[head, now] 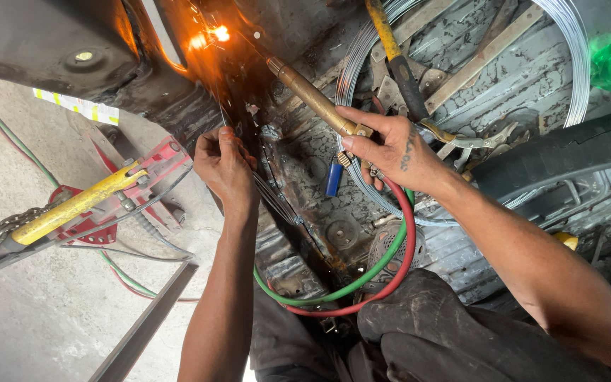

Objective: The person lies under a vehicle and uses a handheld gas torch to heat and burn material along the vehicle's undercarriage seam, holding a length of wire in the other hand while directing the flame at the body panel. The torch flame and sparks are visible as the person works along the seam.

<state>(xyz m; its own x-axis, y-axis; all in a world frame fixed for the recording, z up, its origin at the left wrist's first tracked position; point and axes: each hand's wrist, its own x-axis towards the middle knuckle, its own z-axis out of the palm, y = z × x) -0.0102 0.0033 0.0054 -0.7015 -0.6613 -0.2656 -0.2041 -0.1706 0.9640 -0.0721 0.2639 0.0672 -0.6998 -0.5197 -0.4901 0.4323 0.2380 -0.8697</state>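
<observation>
Brass-coloured and slim, the torch [312, 99] lies in my right hand [390, 145], whose grip is wrapped around its handle near the valves. Its long axis runs from that hand up and to the left, with the tip pointing at the far left, where an orange flame [210, 35] glows against the dark, scorched metal panel [298, 170]. From the near end of the torch a red hose [406, 233] and a green hose [362, 279] curve down together and loop across the floor toward my knees.

My left hand [224, 166] sits left of the torch, fingers pinched together on a thin wire rod [277, 201] at the edge of the panel; the rod slants down to the right along the seam.

Just beside the right hand lies a small blue lighter [333, 178]. A coil of bright wire [574, 49] rests on the far right, with pliers [479, 140] inside its ring. On the left, a yellow bar [76, 205] sits in a red clamp [143, 173] over the concrete floor [30, 311].
</observation>
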